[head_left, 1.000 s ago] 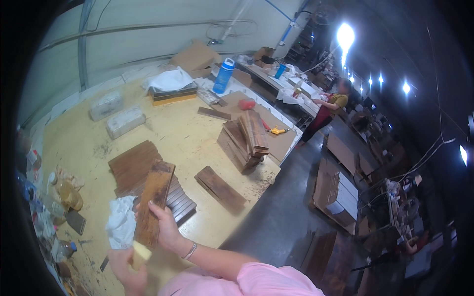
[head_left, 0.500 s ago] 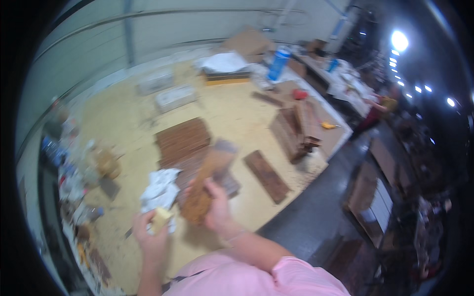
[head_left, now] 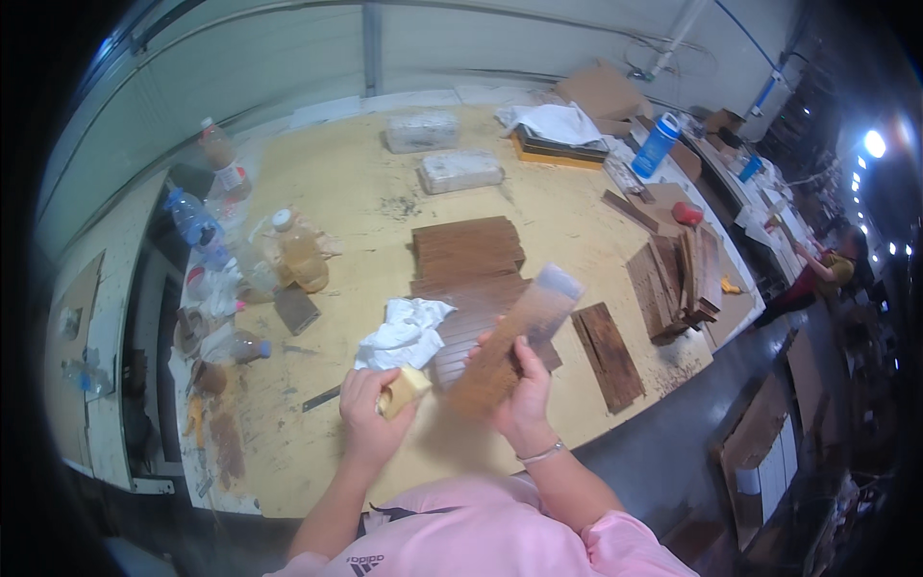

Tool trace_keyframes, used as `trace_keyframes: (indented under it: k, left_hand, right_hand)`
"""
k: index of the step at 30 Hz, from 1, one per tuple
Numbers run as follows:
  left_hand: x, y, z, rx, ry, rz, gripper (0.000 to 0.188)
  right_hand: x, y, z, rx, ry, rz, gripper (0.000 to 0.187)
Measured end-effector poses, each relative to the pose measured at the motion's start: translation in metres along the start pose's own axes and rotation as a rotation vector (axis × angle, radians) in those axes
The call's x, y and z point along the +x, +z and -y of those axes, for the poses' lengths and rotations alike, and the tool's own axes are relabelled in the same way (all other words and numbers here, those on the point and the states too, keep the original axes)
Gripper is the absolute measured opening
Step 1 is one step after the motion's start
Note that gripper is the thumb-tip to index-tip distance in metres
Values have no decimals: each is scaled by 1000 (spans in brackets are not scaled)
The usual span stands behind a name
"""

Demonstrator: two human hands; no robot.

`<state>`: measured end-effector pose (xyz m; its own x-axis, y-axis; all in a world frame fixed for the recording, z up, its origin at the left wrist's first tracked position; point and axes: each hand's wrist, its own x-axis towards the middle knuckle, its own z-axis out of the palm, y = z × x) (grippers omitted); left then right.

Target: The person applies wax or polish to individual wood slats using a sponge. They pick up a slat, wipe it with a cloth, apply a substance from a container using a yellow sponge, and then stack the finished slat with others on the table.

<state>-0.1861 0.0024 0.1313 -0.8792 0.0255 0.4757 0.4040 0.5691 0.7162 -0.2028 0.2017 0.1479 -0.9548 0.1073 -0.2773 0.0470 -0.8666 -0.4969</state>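
My right hand grips a long brown wooden slat by its lower half, holding it tilted up to the right above the workbench; the slat is motion-blurred. My left hand is closed around a small pale yellow block, just left of the slat's lower end. A crumpled white cloth lies right above my left hand. Behind the slat lie flat rows of dark wooden slats.
Plastic bottles and clutter line the bench's left edge. A single dark board and a stack of boards sit to the right. Two wrapped pale blocks, a blue bottle and cardboard are at the back. Another person works far right.
The view has swung left and down toward the bench. My right hand keeps hold of the slat, and my left hand has come up beside it with the yellow block.
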Motion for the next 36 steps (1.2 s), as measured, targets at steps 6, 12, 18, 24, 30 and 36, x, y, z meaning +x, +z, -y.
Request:
trace_keyframes:
  k: [6,12,18,24,30,36]
  left_hand:
    - [-30,-48,124,348,-382,-157,43]
    - [-69,-75,211,610,-269,-85,66]
    - [5,40,152,469,40,415,76]
    - [10,75,175,380,79,546,69]
    - [46,48,-7,169,323,586,68]
    - [36,110,-78,-123,612,724,60]
  right_hand:
    - [-1,-17,15,-60,-65,-41,40]
    - [9,-53,19,-69,97,-168,33]
    - [11,-69,37,-106,20,9,28]
    - [-1,-93,59,-34,-93,-21,30]
    - [23,-152,53,133,-160,-128,30]
    - [19,-98,75,217,-125,-179,34]
